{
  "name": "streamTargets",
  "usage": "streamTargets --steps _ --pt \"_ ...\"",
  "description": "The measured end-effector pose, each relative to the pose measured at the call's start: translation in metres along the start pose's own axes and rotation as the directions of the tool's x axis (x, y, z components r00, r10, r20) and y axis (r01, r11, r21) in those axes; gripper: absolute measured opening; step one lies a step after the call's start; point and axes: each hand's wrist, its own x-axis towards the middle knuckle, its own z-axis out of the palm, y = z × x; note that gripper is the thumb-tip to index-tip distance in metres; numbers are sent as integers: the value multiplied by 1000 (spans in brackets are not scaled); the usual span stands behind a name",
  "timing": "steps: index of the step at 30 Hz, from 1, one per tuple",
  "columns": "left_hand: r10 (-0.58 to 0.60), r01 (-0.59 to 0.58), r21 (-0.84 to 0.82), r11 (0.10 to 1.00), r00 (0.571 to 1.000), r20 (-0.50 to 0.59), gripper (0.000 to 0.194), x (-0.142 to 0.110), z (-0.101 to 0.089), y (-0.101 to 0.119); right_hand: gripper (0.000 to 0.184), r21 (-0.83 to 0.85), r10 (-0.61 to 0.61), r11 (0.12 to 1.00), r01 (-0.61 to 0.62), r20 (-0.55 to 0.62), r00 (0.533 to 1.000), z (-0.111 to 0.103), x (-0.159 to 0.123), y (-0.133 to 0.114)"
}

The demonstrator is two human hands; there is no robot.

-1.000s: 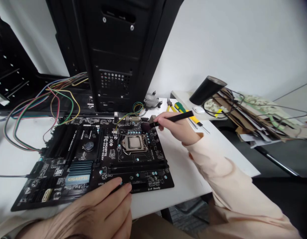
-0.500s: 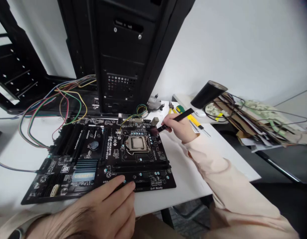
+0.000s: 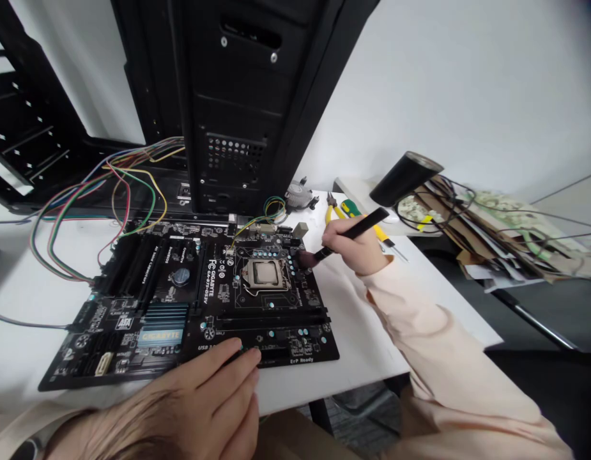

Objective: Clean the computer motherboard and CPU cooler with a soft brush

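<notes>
From the head view we see the right hand (image 3: 347, 248) pinching a black brush (image 3: 356, 225) between thumb and fingers, bristles down on the motherboard (image 3: 218, 319), just beside the CPU socket (image 3: 265, 273). The left hand (image 3: 199, 404) lies open, fingertips on the board's near edge. The board sits flat on the white bench (image 3: 367, 332), before a black PC case (image 3: 237, 96), with pliers (image 3: 330, 209) and a screwdriver (image 3: 351, 207) near the right hand
</notes>
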Motion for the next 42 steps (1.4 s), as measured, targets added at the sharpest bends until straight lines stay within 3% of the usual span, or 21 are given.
streamTargets --steps 3,5,9,11,16,20,23,27,31,36,42 --pt "-5 5 5 1000 1000 -4 33 0 0 0 17 88 53 995 -43 -124 991 -1 -1 5" --pt "3 -3 8 1000 1000 -3 32 0 0 0 17 171 96 983 -72 -134 986 1 -3 5" --pt "-2 2 10 1000 1000 -12 27 0 1 1 18 208 156 963 -169 76 985 8 -5 -1" --pt "-15 16 12 1000 1000 -16 25 0 1 1 18 169 153 970 -172 122 981 8 -3 -4" --pt "6 -6 2 1000 1000 -16 30 0 3 0 17 122 116 986 -114 -12 993 1 -2 5" --pt "-7 7 11 1000 999 -39 27 -1 4 -1 18 324 117 942 -91 -64 991 4 -5 9" --pt "8 -8 8 1000 999 -54 28 0 4 -2 17 353 156 921 -164 51 986 7 -6 5" --pt "4 -4 3 1000 997 -82 22 0 5 -2 19 155 154 971 -180 166 974 4 -4 3" --pt "-10 10 -4 1000 998 -68 21 1 4 -1 23 103 148 982 -158 102 984 -2 -2 8" --pt "-21 20 -14 1000 998 -55 18 2 3 -1 20 216 157 965 -146 -35 987 -2 -4 15" --pt "-28 27 -15 1000 998 -58 16 1 3 -1 32 317 185 934 -168 -26 982 6 -4 11"
